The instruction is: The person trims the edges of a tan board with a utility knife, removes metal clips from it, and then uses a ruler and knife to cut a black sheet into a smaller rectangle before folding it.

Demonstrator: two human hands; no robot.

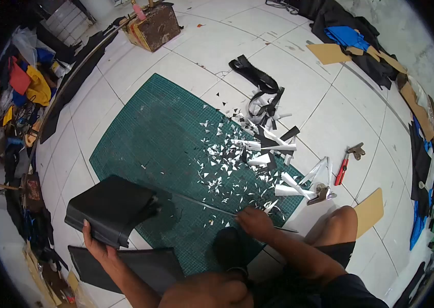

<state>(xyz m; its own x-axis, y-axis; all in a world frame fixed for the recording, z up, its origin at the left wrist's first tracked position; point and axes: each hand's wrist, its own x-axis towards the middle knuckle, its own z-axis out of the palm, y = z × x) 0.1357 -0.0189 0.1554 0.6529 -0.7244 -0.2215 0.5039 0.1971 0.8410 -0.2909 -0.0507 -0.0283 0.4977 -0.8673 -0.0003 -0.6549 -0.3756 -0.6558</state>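
My left hand [96, 245] grips the lower edge of a folded stack of black material [106, 208], held over the left corner of the green cutting mat [140, 128]. My right hand [254, 223] is closed around a long thin metal ruler or rod [201, 203], which runs left across the mat toward the black stack. Another flat black piece [129, 267] lies on the floor below the stack. Small white and black scraps [222, 164] are scattered over the right half of the mat.
A red cutter [341, 169] and metal clips [321, 195] lie right of the mat. Black strips [255, 77] lie beyond it. A worn block [153, 28] stands at the back. Tan board [370, 213] lies near my knee. Piled materials line both sides.
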